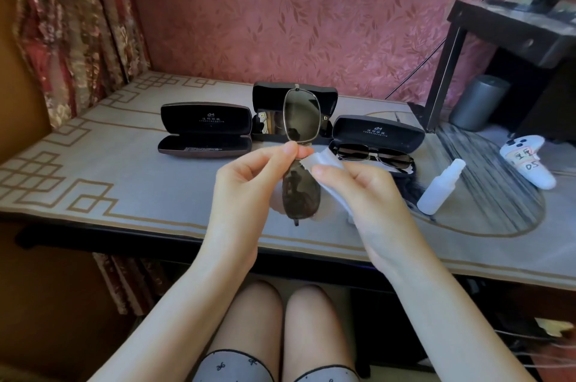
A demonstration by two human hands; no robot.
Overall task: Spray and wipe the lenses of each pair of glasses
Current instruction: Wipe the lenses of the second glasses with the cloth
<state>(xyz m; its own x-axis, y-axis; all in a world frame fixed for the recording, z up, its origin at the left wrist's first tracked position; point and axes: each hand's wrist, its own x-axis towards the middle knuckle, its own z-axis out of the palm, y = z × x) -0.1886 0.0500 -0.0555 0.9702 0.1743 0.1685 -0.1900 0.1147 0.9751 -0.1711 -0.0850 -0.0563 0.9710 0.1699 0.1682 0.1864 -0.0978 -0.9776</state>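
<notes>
My left hand (249, 177) pinches a pair of dark-lensed sunglasses (300, 119) at the bridge, holding them on end above the table. My right hand (364, 188) grips a white wiping cloth (324, 160) against the right side of the lower lens (300, 196). A second pair of sunglasses (374, 155) lies in the open case (378, 132) at the right. A third pair (271, 123) sits in the open middle case (268, 98), partly hidden by the held glasses. A white spray bottle (441, 186) lies on the table right of my right hand.
An empty open case (205, 130) stands at the left on the patterned table mat (124, 169). A white game controller (530, 163) with a paper label lies at the far right. A dark stand (498, 48) and grey cylinder (480, 102) sit at the back right.
</notes>
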